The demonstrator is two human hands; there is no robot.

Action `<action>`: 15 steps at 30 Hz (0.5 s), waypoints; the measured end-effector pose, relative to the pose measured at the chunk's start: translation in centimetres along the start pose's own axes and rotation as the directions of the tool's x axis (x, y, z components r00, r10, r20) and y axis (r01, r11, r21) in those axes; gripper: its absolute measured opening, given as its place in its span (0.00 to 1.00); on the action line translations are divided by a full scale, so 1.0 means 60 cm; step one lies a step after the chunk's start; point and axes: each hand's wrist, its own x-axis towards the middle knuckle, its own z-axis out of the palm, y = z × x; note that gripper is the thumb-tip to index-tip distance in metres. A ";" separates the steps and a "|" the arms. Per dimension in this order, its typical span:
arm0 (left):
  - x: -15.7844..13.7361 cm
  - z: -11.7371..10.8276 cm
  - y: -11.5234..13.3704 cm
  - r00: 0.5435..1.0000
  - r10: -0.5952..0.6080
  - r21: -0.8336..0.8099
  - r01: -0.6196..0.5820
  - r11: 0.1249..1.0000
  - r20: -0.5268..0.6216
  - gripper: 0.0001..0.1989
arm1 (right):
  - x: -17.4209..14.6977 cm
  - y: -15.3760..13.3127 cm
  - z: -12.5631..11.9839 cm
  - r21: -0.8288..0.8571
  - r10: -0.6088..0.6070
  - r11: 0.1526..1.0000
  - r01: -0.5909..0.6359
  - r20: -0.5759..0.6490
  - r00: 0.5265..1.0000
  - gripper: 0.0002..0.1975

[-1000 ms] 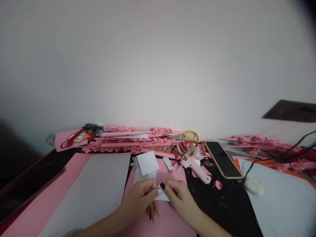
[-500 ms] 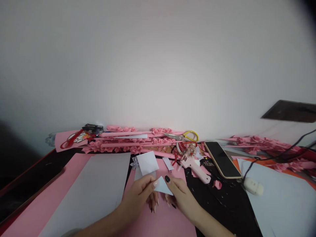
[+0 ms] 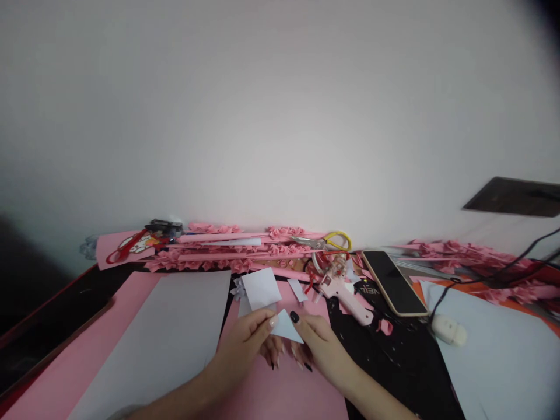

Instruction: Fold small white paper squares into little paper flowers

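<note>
A small white paper triangle (image 3: 286, 328), folded over, is held up between my two hands above a pink sheet (image 3: 289, 388). My left hand (image 3: 247, 338) pinches its left side between thumb and fingers. My right hand (image 3: 319, 341) grips the right side, its dark-nailed thumb pressed at the upper right edge. The other fingers of both hands curl underneath, partly hidden. Just beyond the left hand lies a white paper square (image 3: 261, 288), with a pale folded paper flower (image 3: 238, 289) peeking out beside it. A narrow white strip (image 3: 298, 290) rests to its right.
A pink glue gun (image 3: 347, 298) and a phone (image 3: 395, 284) lie on the right. Yellow-handled scissors (image 3: 324, 241) rest on pink paper flower stems (image 3: 245, 254) along the wall. Large white sheets (image 3: 161, 338) flank both sides. A white earbud-like case (image 3: 450, 330) sits beside dark cables.
Both hands have shifted very slightly with the paper triangle, which sits a little further left. The surrounding things have stayed in place.
</note>
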 end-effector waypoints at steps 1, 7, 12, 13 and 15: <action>0.000 0.000 -0.001 1.000 0.000 0.001 0.000 1.000 0.002 0.15 | 0.001 0.001 -0.001 -0.005 0.010 1.000 -0.010 -0.009 1.000 0.27; 0.001 -0.003 -0.002 1.000 -0.014 0.015 0.014 1.000 -0.023 0.14 | 0.000 -0.002 -0.001 -0.100 -0.001 0.995 -0.003 -0.038 0.999 0.25; -0.001 -0.001 0.004 0.998 -0.057 0.046 0.057 0.997 -0.011 0.14 | -0.005 -0.005 0.003 -0.139 -0.046 0.989 0.042 -0.029 0.999 0.24; -0.002 0.000 0.005 0.998 -0.062 0.048 0.063 0.997 -0.011 0.14 | -0.006 -0.005 0.003 -0.143 -0.049 0.989 0.044 -0.026 0.998 0.24; -0.004 0.001 0.006 0.997 -0.071 0.053 0.073 0.996 -0.025 0.14 | -0.007 -0.005 0.004 -0.143 -0.046 0.989 0.042 -0.029 0.999 0.24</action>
